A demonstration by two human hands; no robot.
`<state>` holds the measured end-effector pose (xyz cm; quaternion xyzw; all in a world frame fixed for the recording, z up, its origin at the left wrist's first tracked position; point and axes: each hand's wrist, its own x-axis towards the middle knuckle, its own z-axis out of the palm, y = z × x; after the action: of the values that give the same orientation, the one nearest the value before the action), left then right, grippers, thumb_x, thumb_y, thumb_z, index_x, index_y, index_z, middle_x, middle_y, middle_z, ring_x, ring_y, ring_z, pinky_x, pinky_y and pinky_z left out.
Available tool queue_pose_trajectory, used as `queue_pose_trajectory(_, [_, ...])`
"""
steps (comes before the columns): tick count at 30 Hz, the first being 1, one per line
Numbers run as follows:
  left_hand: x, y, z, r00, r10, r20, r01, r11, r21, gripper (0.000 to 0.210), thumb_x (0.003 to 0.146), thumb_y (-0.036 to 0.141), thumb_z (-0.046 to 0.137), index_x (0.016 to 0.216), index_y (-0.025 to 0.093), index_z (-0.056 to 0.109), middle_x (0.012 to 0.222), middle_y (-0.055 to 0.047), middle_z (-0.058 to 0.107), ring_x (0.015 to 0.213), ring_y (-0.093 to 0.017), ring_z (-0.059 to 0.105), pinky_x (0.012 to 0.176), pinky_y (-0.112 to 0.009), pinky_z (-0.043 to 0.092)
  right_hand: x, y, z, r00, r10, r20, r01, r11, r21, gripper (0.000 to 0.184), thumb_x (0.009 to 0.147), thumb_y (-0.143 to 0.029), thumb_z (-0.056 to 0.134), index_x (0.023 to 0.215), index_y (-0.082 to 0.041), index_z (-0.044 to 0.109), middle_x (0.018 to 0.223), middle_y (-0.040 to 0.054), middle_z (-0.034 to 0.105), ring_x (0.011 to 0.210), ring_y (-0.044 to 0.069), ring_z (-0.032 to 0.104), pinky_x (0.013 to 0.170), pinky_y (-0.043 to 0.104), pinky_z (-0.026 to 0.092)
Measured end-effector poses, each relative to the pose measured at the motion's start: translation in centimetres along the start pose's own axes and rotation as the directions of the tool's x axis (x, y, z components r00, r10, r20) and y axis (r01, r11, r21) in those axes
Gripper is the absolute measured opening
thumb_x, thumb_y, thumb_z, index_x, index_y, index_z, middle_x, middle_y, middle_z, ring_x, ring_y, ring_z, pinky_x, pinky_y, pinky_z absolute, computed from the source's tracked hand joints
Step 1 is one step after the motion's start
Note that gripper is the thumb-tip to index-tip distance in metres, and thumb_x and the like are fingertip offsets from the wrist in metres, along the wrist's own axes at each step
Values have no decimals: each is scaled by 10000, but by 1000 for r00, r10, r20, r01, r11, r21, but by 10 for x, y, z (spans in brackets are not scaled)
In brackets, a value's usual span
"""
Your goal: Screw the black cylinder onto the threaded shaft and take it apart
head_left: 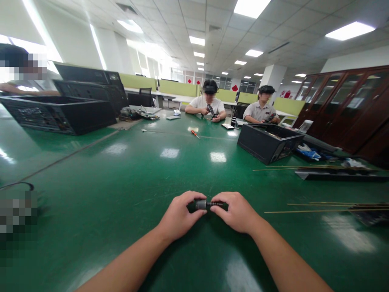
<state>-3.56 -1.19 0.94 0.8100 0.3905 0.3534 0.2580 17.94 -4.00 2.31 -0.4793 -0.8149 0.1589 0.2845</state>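
Low over the green tabletop, my left hand (180, 211) is closed around a short grey cylinder (200, 205), thumb below and fingers above. A dark, thin shaft with spiral ridges, like a drill bit (214, 204), points right from the cylinder's end. The fingers of my right hand (235, 211) pinch this shaft near its outer end. Both pieces lie in one line, level between my hands. I cannot tell whether the shaft is fixed inside the cylinder. My palms and fingers hide the outer ends.
An orange screwdriver (194, 133) lies farther out on the green table (136, 170). Black computer cases stand at left (88, 113) and right (264, 142). Thin brass-coloured rods (304, 211) lie to my right. Two co-workers sit across the table, one holding a power drill (210, 109); another person is at far left.
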Motion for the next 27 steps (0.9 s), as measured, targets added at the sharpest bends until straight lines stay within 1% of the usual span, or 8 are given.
queue_pose_trajectory(8, [-1,0,-1,1000,21,-14,-21,1000,-20,266,754,182,725,1013,231,692,994,-25,727,939,-200,665,880,-335,509,-1,0,2,999,1,-38,0,1000,19,131,884,-266,638,965,-223,731,936,34,747,861,194,680,812,297,481])
queue_pose_trajectory(12, [-1,0,-4,996,80,-35,-81,996,-31,252,767,190,728,1013,235,696,998,-24,728,941,-193,664,880,-328,510,-1,0,3,998,-15,-67,17,999,37,130,877,-267,643,964,-224,729,917,36,747,834,193,683,789,296,488])
queue_pose_trajectory(16, [-1,1,-6,989,137,-60,-141,988,-56,239,786,211,736,1020,240,699,1002,-26,730,938,-186,664,877,-316,514,-2,-2,2,994,-25,-109,32,998,58,129,872,-267,648,967,-227,726,929,34,750,843,194,687,802,297,491])
queue_pose_trajectory(20, [-1,3,-6,979,185,-86,-192,978,-82,246,802,228,736,1045,238,700,1019,-41,730,956,-190,664,889,-322,519,-2,-4,0,992,-27,-123,36,997,73,124,876,-261,642,968,-228,719,921,24,749,837,189,684,796,293,489])
queue_pose_trajectory(27, [-2,3,-6,972,205,-113,-214,974,-74,265,813,207,728,1074,227,686,1036,-50,717,967,-186,657,890,-318,520,-2,-6,-1,992,-26,-125,35,997,74,122,882,-246,636,980,-227,706,924,16,741,847,186,670,796,286,471])
